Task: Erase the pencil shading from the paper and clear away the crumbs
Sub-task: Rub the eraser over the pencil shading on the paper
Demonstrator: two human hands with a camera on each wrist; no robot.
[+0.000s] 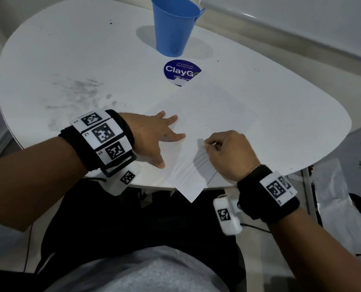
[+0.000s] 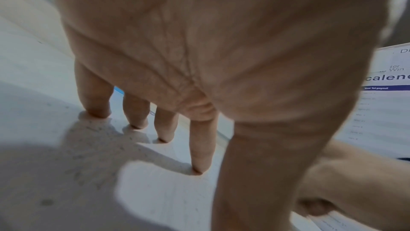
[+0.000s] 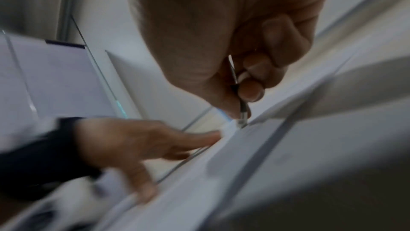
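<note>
Here, left to right:
Left hand (image 1: 154, 135): flat, fingers spread and straight, pressing the paper's left part to the bench (image 1: 70, 66)
Paper (image 1: 207, 110): thin white sheet, light and floppy, one corner overhanging the near bench edge; likely to slide or crease, so best pinned beside the rubbed spot
Right hand (image 1: 228, 152): curled, pinching a slim pencil-like eraser tool (image 3: 241, 110), tip on the paper
Blue cup (image 1: 175, 26): upright, far behind
</note>
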